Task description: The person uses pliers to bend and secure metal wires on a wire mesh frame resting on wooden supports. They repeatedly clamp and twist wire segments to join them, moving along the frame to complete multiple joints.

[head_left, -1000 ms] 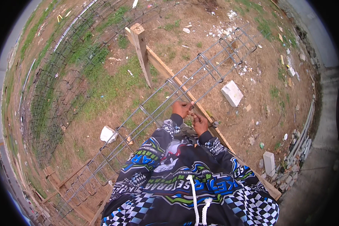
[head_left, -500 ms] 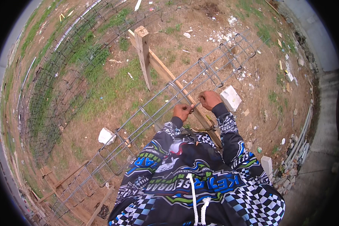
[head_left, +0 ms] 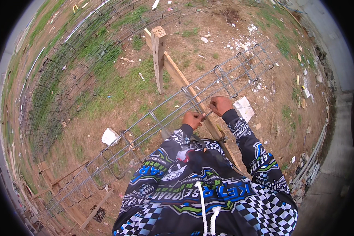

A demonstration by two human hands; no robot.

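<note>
A long rebar cage [head_left: 153, 129] of thin grey steel bars and square stirrups is propped on a rough wooden trestle [head_left: 159, 55] above patchy dirt. Its upper bar is gripped by the left hand [head_left: 193, 119] and right hand [head_left: 220, 105], both closed.

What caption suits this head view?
Both hands, left hand and right hand, grip the long grey steel rebar cage over a wooden trestle.

An upright weathered wooden post [head_left: 159, 55] stands on patchy grass; pale broken concrete chunks [head_left: 110, 136] lie beside scattered white rubble [head_left: 251, 28].
</note>
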